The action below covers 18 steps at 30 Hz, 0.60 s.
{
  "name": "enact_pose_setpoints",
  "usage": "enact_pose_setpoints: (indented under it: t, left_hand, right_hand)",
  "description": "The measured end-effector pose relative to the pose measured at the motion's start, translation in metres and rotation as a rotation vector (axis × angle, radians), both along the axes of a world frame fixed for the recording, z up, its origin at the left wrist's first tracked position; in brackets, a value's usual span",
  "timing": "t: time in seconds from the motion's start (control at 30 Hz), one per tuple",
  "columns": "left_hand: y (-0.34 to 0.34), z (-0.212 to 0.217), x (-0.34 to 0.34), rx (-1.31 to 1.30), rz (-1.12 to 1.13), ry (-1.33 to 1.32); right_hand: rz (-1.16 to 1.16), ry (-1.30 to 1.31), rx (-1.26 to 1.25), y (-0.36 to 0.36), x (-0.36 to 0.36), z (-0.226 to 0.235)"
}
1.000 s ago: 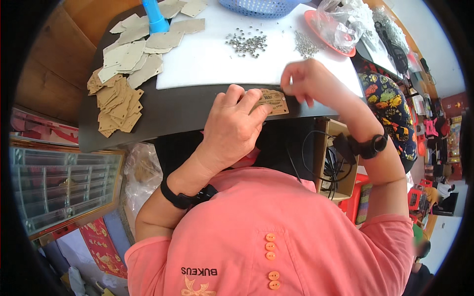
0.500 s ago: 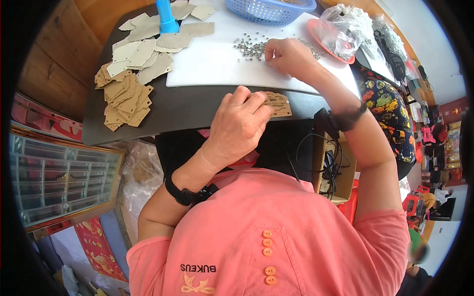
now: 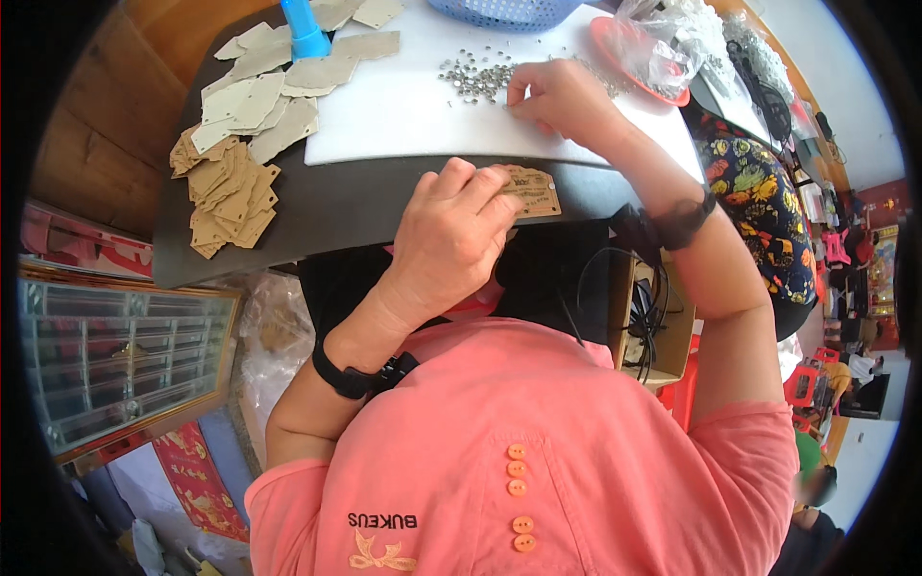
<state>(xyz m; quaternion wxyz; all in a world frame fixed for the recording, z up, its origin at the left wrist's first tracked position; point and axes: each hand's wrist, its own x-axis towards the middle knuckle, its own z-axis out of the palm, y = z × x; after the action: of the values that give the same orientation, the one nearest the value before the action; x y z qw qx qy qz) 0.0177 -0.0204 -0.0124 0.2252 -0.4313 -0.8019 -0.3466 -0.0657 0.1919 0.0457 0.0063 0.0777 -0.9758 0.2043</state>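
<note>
My left hand [image 3: 449, 226] is closed on a brown printed card [image 3: 540, 196] with a scalloped top, at the near edge of the black table [image 3: 355, 202]. Its fingers cover the card's left part. Beyond it, my right hand [image 3: 569, 101] is over the white board [image 3: 384, 130], with thumb and forefinger pinched together; whatever lies between them is too small to make out. Just left of those fingertips, small round metal pieces [image 3: 473, 77] are scattered on the board.
At the left lie a pile of brown cards [image 3: 230, 200] and a pile of greyish cards [image 3: 257, 106], beside a blue upright tool [image 3: 305, 36]. A blue basket [image 3: 509, 12] and a red tray [image 3: 607, 60] with plastic bags stand at the back. A cardboard box [image 3: 678, 336] holds black cables.
The view has shifted slightly, so the table things appear a little further left and higher. My right hand keeps its pinch beside the metal pieces; my left hand still holds the card.
</note>
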Motion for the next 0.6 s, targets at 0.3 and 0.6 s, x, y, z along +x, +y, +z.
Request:
enact_pose_setpoints:
  t: [0.3,0.6]
  left_hand:
    - [-0.001,-0.002,-0.003,0.045,-0.002,-0.005]
    - [-0.003,-0.002,-0.004,0.048,-0.068,-0.005]
  right_hand:
    - [0.041,-0.191,-0.131,0.0,0.011,0.011]
    - [-0.052,-0.444,-0.461,-0.002,0.062,0.016]
